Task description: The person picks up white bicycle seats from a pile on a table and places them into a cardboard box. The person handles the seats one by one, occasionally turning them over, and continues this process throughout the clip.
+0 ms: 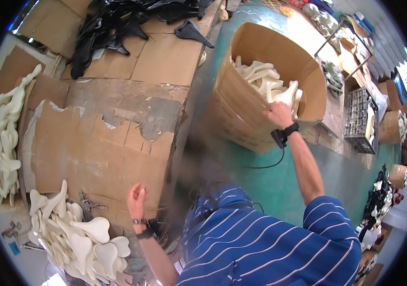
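Observation:
My right hand (pixel 278 115) reaches over the near rim of a tall cardboard box (pixel 234 109). Its fingers are closed on a white foam saddle pad (pixel 286 95), whose narrow end points up and away. More white saddle pads (pixel 258 74) lie jumbled inside the box; the box wall hides the lower ones. Over the front edge of the cardboard-covered table hangs my left hand (pixel 138 200), fingers curled in, with nothing visible in it. To its left a pile of white saddle pads (pixel 82 238) is heaped at the table's near end.
Black saddle shells (pixel 132 24) crowd the far end of the table (pixel 94 148), one lying apart (pixel 191 33). Another stack of white pads (pixel 4 143) stands along the left side. A grey plastic crate (pixel 359 119) sits right of the box, on the green floor's far side.

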A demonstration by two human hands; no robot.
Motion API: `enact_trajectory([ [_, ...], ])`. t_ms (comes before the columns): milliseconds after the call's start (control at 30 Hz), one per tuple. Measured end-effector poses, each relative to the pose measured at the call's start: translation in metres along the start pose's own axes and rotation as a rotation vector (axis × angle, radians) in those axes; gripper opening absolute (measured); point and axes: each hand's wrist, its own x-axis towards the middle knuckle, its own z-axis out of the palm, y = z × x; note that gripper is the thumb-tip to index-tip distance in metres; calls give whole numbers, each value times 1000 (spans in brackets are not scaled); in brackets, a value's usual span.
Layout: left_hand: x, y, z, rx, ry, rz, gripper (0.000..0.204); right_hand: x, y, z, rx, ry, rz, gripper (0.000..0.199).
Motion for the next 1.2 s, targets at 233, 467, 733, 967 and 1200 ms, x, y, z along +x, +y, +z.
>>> enact_trajectory([
  [233, -107, -95, -38, -100, 190, -302, 47, -200, -87, 177, 46, -529, -440, 25],
  [467, -95, -50, 4, -45, 45, -227, 47, -214, -105, 181, 76, -674, -429, 22],
  [733, -34, -6, -18, 52, -21, -61, 45, -29, 2, 80, 169, 304, 30, 17],
  [967, 12, 30, -7, 51, -83, -58, 46, -174, -96, 156, 302, -604, -85, 40],
  [1200, 39, 51, -7, 99, -75, -61, 45, -136, -137, 140, 212, -527, -272, 37],
])
